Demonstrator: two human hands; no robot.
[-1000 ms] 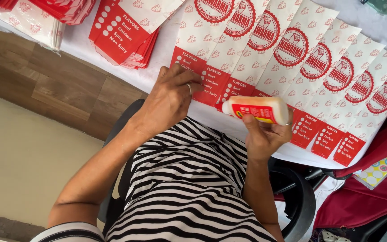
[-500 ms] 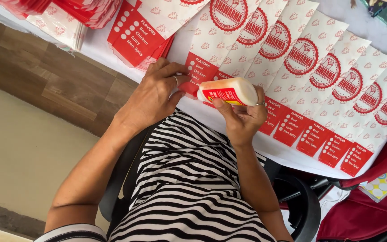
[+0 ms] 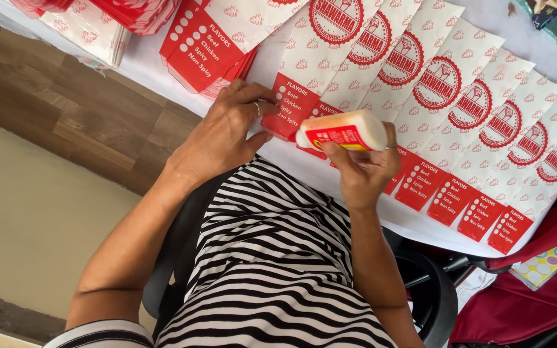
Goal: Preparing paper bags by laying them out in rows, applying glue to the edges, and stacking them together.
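**At the counter's near edge: glue bottle poised, a long row of bags waiting**

Closest to you, above your striped shirt, your right hand wraps its fingers firmly around a white glue bottle with a red label, held on its side with the nozzle end pointing left, toward the bottom flap of the nearest paper bag. Your left hand lies just beside it, fingers loosely curled and empty, the tips pressing down on that bag's red lower panel at the edge of the counter. Whether any glue has reached the flap you cannot tell from here.

Beyond your hands, the row of white-and-red printed bags fans out to the right, each overlapping the next with its red bottom strip exposed along the counter edge. None of those strips looks folded or pressed, so by my reading most of the row is yet to be done.

Farther off, at the upper left, sits a stack of flat red-and-white bags, with another pile behind it. Whether those are finished or waiting you cannot judge.
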